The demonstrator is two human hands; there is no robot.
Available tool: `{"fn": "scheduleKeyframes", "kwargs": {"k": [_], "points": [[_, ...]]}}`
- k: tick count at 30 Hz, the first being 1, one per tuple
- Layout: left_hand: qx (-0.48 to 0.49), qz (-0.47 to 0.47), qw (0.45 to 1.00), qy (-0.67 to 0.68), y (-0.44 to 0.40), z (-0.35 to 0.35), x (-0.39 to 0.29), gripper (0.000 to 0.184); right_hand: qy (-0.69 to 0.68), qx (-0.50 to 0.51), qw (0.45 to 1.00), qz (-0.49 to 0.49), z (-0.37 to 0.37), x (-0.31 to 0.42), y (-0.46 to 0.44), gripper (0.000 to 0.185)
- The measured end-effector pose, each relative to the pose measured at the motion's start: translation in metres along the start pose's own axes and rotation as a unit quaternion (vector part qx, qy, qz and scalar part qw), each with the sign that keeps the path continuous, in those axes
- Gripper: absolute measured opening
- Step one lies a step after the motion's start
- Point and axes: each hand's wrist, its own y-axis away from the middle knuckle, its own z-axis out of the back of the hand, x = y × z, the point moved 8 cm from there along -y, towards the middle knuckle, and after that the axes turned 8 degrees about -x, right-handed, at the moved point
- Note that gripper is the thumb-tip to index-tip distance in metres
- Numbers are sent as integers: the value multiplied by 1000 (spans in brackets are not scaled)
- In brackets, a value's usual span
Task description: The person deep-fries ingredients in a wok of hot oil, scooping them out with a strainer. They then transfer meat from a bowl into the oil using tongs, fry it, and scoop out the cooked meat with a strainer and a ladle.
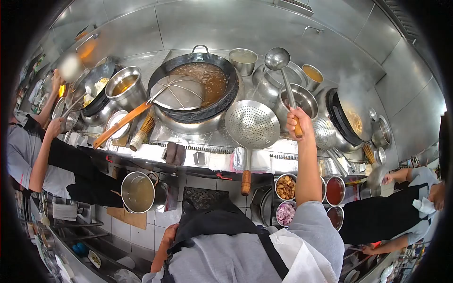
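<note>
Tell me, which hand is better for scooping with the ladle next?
Probably the right: the right hand grips the ladle out in front. The left hand is down low beside the black apron, well away from the ladle.

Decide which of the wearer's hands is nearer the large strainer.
Right. The right hand, holding the ladle, is beside the strainer; the left hand is farther, by the apron.

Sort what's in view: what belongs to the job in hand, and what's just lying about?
Likely in use:
ladle, gripped by the right hand
large wok of brown liquid
mesh skimmer over it

Seemingly idle:
perforated strainer
bamboo brush
</note>
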Motion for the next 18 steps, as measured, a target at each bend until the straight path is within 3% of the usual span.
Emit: {"fn": "scheduleKeyframes", "kwargs": {"k": [2, 4, 6, 7, 10, 13, 16, 18], "points": [[-12, 24, 999, 32, 4, 7, 13, 38, 10, 0, 1000, 6, -2, -7, 7, 17], [-58, 210, 975, 46, -8, 22, 57, 35, 5, -1, 1000, 6, -5, -15, 15, 18], [-1, -24, 979, -203, -24, 29, 36, 32, 5, -3, 1000, 9, -7, -19, 26, 20], [31, -146, 936, -320, -23, 25, 20, 30, 6, -4, 1000, 11, -10, -23, 34, 21], [145, -252, 806, -515, -31, 26, 24, 28, 9, 10, 1000, 11, -16, -36, 53, 28], [143, -419, 780, -442, -41, 26, 10, 27, -4, -32, 999, 39, -30, -49, 90, 35], [172, -335, 880, -288, -55, 55, 23, 29, -9, -55, 997, 46, -41, -71, 121, 40], [122, -143, 960, -205, -72, 80, 44, 32, -27, -81, 995, 47, -47, -88, 142, 43]]}}
